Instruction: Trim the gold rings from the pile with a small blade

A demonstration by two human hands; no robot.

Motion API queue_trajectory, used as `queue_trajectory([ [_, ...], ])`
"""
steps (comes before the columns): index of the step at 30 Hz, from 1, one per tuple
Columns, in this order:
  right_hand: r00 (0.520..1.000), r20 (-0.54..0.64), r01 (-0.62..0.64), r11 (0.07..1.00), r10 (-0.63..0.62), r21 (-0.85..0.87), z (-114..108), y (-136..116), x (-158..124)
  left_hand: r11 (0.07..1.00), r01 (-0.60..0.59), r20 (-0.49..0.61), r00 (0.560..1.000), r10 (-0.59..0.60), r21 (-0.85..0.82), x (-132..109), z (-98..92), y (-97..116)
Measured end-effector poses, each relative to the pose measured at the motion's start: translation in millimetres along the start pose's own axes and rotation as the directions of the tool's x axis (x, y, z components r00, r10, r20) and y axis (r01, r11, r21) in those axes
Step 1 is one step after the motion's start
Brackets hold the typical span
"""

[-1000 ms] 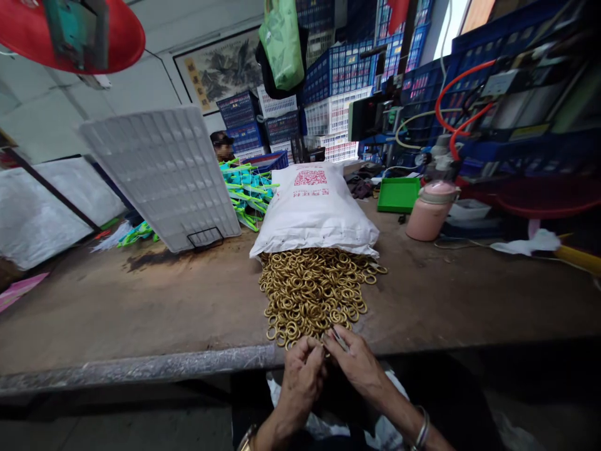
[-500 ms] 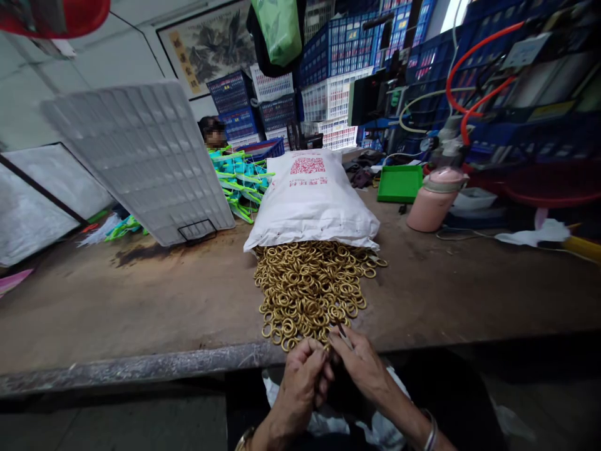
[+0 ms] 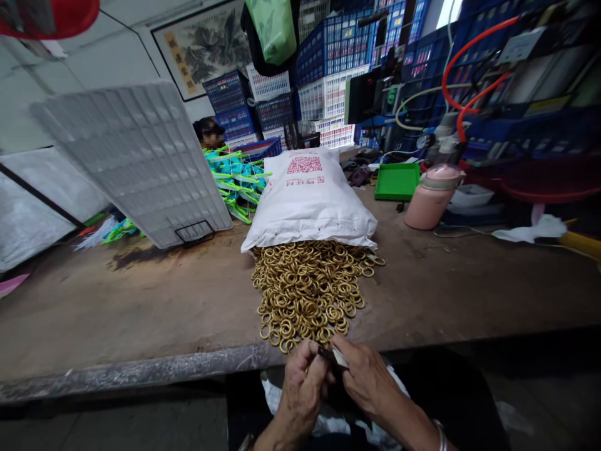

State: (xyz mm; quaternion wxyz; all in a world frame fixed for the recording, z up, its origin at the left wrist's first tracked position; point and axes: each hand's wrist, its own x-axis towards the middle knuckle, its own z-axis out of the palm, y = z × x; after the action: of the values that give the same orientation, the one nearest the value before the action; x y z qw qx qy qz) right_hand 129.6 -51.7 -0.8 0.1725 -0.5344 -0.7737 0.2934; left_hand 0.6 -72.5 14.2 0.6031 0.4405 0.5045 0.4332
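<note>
Just off the table's front edge, my left hand [image 3: 303, 382] is closed in a pinch; what its fingertips hold is too small and hidden to make out. Beside it, my right hand [image 3: 365, 374] grips a small pale-handled tool [image 3: 340, 357], perhaps a knife. Its dark tip points left and meets the fingertips of my left hand. Directly beyond both hands, a heap of brass-coloured rings [image 3: 305, 294] spreads over the brown table [image 3: 164, 307]. The rings spill from under a stuffed white sack [image 3: 310, 207] with red print that lies behind them.
A grey ribbed panel [image 3: 136, 156] leans at left, near green and blue plastic pieces [image 3: 239, 181]. A green tray [image 3: 397, 181] and a pink bottle [image 3: 432, 197] stand at right. Stacked crates [image 3: 333, 50] fill the back, where part of a person's head [image 3: 210, 131] shows.
The tool in my right hand has swung from pointing up and away to pointing left, its tip now at my left fingertips. The view has shifted slightly.
</note>
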Motion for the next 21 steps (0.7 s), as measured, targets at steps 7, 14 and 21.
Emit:
queue_trajectory([
  [7, 0.981, -0.168, -0.133, 0.97, 0.099, -0.205, -13.3, 26.3, -2.3, 0.994, 0.108, 0.253, 0.961, -0.11, 0.022, -32.8, -1.9, 16.8],
  [14, 0.948, -0.29, -0.159, 0.985, 0.131, -0.074, -16.1, 47.4, 7.0, 0.798, 0.571, 0.198, 0.819, -0.539, -0.19, -14.7, -15.8, -44.0],
  [21, 0.953, -0.302, -0.032, 0.999, 0.035, 0.015, -9.0, 39.6, 22.7, 0.684, 0.592, 0.075, 0.777, -0.625, -0.426, 4.8, -10.3, -79.1],
])
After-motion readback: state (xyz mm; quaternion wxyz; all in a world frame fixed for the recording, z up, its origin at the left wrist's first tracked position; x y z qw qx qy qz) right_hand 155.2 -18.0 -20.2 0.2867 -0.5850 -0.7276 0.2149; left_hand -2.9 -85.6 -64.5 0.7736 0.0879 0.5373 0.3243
